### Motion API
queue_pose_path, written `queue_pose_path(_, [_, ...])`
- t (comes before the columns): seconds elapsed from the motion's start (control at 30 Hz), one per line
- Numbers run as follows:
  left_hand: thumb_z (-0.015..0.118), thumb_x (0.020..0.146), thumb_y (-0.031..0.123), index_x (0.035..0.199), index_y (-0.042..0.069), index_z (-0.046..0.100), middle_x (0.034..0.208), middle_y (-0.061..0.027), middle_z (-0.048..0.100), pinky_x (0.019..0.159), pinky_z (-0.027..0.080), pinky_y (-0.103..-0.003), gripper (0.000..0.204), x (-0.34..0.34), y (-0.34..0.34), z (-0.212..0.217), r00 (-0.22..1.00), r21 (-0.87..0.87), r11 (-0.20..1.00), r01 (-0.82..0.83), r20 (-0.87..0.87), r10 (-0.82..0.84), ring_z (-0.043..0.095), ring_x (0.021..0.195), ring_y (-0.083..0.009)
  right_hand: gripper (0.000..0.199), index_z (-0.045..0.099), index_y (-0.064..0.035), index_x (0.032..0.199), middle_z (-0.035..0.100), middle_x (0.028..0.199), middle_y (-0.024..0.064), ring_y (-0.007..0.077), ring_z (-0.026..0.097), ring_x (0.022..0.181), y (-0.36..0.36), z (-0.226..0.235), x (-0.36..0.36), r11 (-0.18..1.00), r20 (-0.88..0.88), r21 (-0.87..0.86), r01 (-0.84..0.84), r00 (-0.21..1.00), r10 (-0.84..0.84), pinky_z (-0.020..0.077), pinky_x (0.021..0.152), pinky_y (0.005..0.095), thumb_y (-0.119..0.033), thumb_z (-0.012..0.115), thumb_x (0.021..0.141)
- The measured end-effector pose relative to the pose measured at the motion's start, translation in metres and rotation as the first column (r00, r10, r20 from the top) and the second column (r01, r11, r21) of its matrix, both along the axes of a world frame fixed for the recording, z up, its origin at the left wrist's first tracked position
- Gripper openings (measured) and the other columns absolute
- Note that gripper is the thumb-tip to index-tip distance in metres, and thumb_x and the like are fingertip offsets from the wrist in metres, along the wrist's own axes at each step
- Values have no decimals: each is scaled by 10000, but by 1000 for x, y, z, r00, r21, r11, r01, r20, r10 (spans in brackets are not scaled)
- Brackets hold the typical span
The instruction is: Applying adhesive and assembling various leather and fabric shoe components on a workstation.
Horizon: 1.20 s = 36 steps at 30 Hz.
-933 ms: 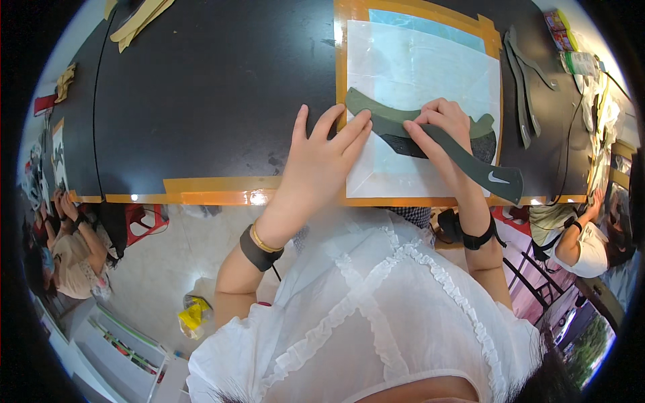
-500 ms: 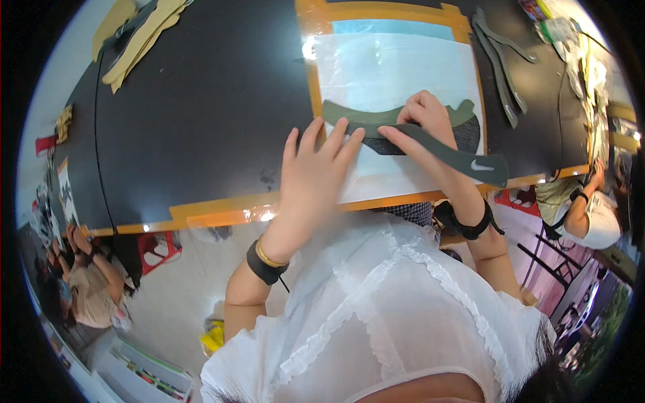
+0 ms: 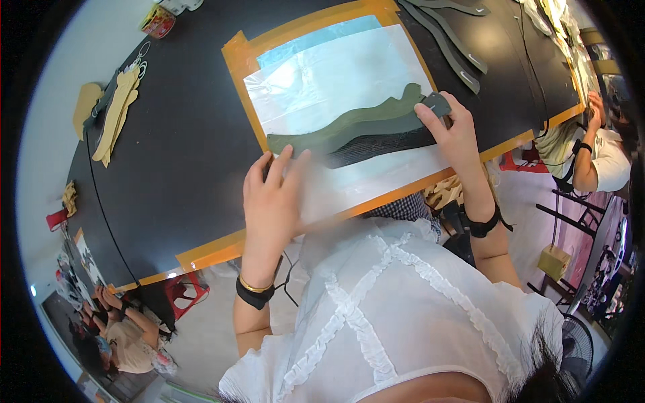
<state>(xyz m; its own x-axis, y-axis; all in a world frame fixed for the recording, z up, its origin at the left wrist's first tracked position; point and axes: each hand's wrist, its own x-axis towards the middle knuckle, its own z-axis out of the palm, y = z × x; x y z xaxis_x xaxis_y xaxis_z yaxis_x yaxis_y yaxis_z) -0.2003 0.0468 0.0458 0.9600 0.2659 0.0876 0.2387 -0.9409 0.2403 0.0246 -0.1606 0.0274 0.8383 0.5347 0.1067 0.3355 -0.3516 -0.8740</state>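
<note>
A curved dark grey-green strip (image 3: 390, 125) lies between an olive-green shaped piece (image 3: 346, 121) and a black textured piece (image 3: 383, 146). All three rest on a white sheet (image 3: 322, 74). My right hand (image 3: 459, 138) holds the strip's right end, with the thumb and forefinger bent around it. At the left end, my left hand (image 3: 272, 195) has its fingers spread, the tips on or beside the olive piece and strip. A blur covers part of that hand and the strip's left end, so the exact contact is unclear.
Orange tape (image 3: 240, 84) frames the white sheet on the black table (image 3: 181, 154). More grey-green strips (image 3: 447, 40) lie at the far right, and beige cut pieces (image 3: 115, 117) at the far left. Co-workers (image 3: 131, 339) sit at both sides; a red stool (image 3: 185, 295) stands below.
The strip's right end has swung up and now follows the olive piece. My right hand has moved from mid-strip to that end. The view has turned and shifted.
</note>
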Motion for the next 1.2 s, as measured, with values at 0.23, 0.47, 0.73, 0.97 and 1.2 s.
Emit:
queue_pose_path(0.23, [586,900,83,1175,121,657,1202,-80,595,970,408,-422,287,18,18,26,986,-99,992,77,-143,-91,513,1114,-290,253,657,27,816,535,678,73,172,458,627,-11,-11,12,997,193,-70,-41,980,54,367,558,325,-214,732,838])
queue_pose_path(0.47, [651,870,111,967,25,658,1040,-123,618,808,459,-384,130,105,-8,36,970,-358,902,242,106,-219,579,961,-312,260,632,28,761,535,667,91,234,491,636,-15,-11,11,998,223,-42,-49,973,57,377,572,344,-205,717,838])
queue_pose_path(0.73, [599,960,243,959,-5,628,739,-28,543,628,399,-269,249,169,-41,9,935,-741,666,82,-175,-310,458,706,-97,240,680,-50,839,596,808,37,225,554,876,-28,-12,13,1000,67,8,0,998,0,350,865,407,-278,633,897])
queue_pose_path(0.97, [524,1000,317,875,18,610,698,6,479,639,380,-265,336,175,-31,12,917,-806,571,-154,-331,-220,409,683,-90,128,722,-91,897,603,859,12,208,556,919,-52,-21,12,988,271,-126,92,961,-55,356,918,382,-201,662,870])
queue_pose_path(1.2, [628,949,288,911,6,655,735,9,546,609,381,-262,286,175,-42,7,927,-759,647,-75,-292,-234,446,676,-81,107,727,-71,880,595,891,34,217,548,942,-52,-22,7,989,313,-115,93,948,-53,362,935,399,-164,693,839])
